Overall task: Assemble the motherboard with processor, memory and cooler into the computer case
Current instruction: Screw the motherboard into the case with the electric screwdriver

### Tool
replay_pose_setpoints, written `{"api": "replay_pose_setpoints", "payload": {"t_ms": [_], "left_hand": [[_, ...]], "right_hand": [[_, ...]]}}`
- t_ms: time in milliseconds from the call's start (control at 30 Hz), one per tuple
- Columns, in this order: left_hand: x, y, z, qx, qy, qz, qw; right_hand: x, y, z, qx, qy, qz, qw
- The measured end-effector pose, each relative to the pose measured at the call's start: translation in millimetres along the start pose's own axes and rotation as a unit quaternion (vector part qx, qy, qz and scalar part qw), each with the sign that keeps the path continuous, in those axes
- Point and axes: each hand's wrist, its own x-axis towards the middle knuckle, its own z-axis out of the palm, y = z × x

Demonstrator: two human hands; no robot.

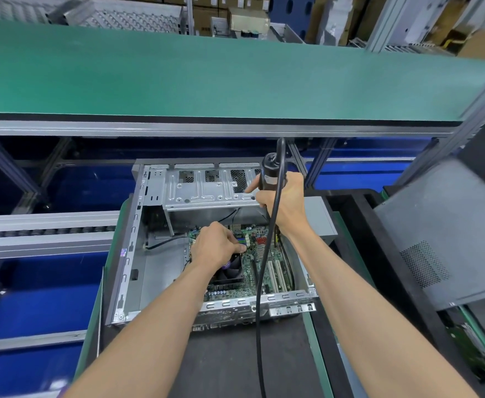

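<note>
An open grey computer case (138, 248) lies flat in front of me. The green motherboard (252, 271) sits inside it, with the black cooler fan (232, 271) mounted near its left side and white expansion slots (275, 275) to the right. My left hand (217, 245) rests on the board just above the fan, fingers pinched together near the memory slots; what they pinch is hidden. My right hand (281, 201) grips a black electric screwdriver (270, 173) held upright over the board's far right part. Its black cable (267, 254) hangs down across the case.
A green conveyor belt (235, 76) runs across behind the case. A grey case side panel (442, 231) leans at the right. Roller tracks (46, 225) and blue bins (34, 297) lie to the left. The case sits on a black mat (235, 360).
</note>
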Motion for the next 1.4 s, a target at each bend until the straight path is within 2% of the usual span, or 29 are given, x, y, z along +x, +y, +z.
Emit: {"api": "replay_pose_setpoints", "payload": {"t_ms": [900, 1267, 1333, 1400], "left_hand": [[4, -5, 4, 0.008, 0.005, -0.002, 1.0], [-3, -3, 0, 0.027, 0.006, 0.019, 0.999], [-4, -4, -2, -0.035, 0.001, 0.022, 0.999], [-6, -7, -11, -0.168, 0.025, 0.006, 0.985]], "right_hand": [[3, 3, 0, -0.002, 0.034, 0.007, 0.999], [-5, -5, -2, -0.016, 0.023, 0.008, 1.0], [-9, -6, -9, 0.0, 0.034, 0.014, 0.999], [-14, -7, -13, 0.022, 0.044, -0.005, 0.999]]}}
